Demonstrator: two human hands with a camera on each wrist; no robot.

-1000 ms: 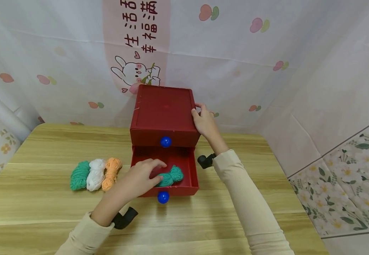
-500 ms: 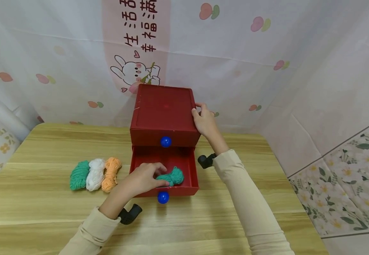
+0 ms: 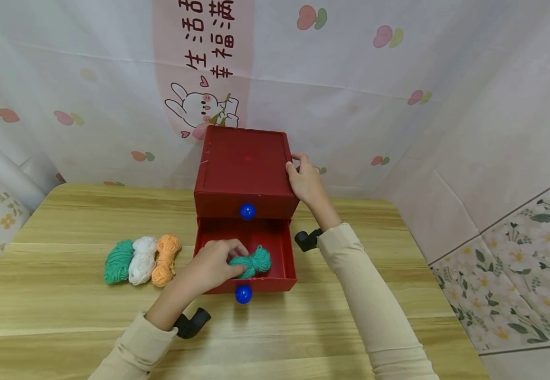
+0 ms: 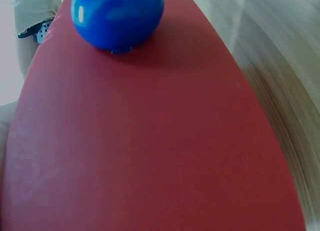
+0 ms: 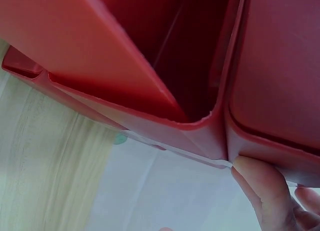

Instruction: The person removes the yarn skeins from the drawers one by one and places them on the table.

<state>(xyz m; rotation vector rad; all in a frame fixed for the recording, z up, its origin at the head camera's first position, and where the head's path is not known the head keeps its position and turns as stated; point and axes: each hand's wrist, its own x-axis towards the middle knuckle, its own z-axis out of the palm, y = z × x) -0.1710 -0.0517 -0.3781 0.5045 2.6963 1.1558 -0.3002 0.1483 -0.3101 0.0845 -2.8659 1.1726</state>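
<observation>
In the head view, a red two-tier drawer cabinet (image 3: 246, 161) stands on the table with its lower drawer (image 3: 282, 264) pulled out. Inside that drawer lies a green yarn skein (image 3: 258, 262). My left hand (image 3: 215, 264) reaches over the drawer's front left and pinches the skein's left end between thumb and fingers. My right hand (image 3: 305, 179) rests against the cabinet's upper right side, thumb at the top edge. In the right wrist view its thumb (image 5: 262, 178) touches the cabinet. The left wrist view shows the drawer front (image 4: 150, 141) and blue knob (image 4: 118, 18), not the hand.
Left of the cabinet, a green skein (image 3: 119, 262), a white skein (image 3: 143, 260) and an orange skein (image 3: 166, 259) lie side by side on the wooden table (image 3: 66, 311). The upper drawer, with its own blue knob (image 3: 247, 211), is closed. A printed curtain (image 3: 341, 105) hangs behind.
My left hand has moved right and closed its fingers on the green skein in the drawer. The skein has shifted slightly left. The right hand stays in place.
</observation>
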